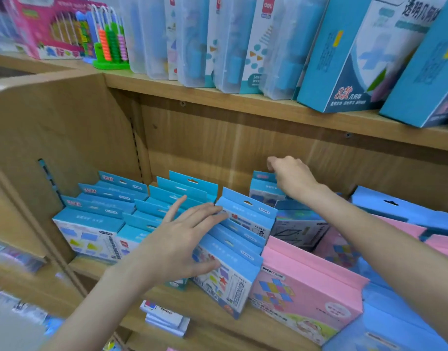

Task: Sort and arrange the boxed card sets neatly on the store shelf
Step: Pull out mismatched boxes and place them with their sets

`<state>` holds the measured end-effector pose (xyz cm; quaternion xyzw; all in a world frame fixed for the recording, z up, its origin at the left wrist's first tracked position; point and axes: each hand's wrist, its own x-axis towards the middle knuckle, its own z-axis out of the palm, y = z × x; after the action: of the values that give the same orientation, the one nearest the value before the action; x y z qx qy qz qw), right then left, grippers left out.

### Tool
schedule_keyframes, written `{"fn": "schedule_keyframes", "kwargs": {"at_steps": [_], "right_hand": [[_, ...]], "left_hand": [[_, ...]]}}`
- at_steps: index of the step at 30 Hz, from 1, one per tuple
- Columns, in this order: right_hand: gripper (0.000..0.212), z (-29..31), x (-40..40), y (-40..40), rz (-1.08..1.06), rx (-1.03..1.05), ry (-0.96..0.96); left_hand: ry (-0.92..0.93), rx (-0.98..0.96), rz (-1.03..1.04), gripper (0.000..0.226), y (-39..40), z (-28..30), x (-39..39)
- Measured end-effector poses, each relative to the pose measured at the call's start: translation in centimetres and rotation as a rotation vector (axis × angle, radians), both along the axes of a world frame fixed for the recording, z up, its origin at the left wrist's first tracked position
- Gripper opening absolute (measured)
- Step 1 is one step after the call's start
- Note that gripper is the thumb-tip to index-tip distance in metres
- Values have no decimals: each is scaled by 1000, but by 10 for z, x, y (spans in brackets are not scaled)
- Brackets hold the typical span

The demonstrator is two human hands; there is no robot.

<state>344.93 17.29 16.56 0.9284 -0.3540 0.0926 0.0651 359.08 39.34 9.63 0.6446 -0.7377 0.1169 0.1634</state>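
Observation:
Blue-topped boxed card sets stand in rows on the wooden shelf (96, 268): a left row (91, 224), a middle row (172, 196) and a third row (243, 239). My left hand (185, 239) grips the side of the third row, thumb on the front box and fingers spread along the box tops. My right hand (291, 177) is at the back of the shelf, pinching the hang tab of a blue card box (264, 190) that stands behind the others.
A pink box (309, 287) leans right of the third row, with a dark patterned box (299, 229) behind it. More blue and pink boxes (405, 214) lie at the right. The upper shelf board (243, 102) holds clear cases, blue boxes and an abacus (111, 41).

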Motion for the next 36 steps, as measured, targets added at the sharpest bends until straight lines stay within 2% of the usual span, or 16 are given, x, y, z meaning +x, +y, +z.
{"fn": "schedule_keyframes", "kwargs": {"at_steps": [6, 9, 12, 15, 17, 20, 26, 28, 30, 36], "right_hand": [[22, 19, -7, 19, 200, -252, -297], [22, 32, -19, 29, 251, -467, -399], [22, 51, -28, 40, 229, -585, -536], [22, 68, -29, 53, 218, -540, -643], [23, 75, -25, 60, 236, -507, -702], [25, 79, -12, 72, 295, -467, -769], [25, 77, 29, 93, 382, -427, -779], [28, 78, 42, 102, 428, -425, -775], [27, 80, 57, 110, 463, -393, -761], [21, 75, 97, 121, 516, -178, -787]], "left_hand": [[-28, -17, 22, 75, 2, -2, 0], [-86, -60, 66, 75, 7, -6, -1], [75, -133, 82, 63, 24, -11, 2], [323, -226, 159, 57, 47, -14, 20], [393, -254, 226, 60, 63, -16, 38], [332, -237, 300, 59, 83, -19, 61], [195, -216, 358, 59, 97, -28, 75], [229, -268, 453, 56, 102, -28, 83], [286, -281, 552, 63, 109, -29, 94], [288, -225, 517, 73, 129, -33, 119]]}}
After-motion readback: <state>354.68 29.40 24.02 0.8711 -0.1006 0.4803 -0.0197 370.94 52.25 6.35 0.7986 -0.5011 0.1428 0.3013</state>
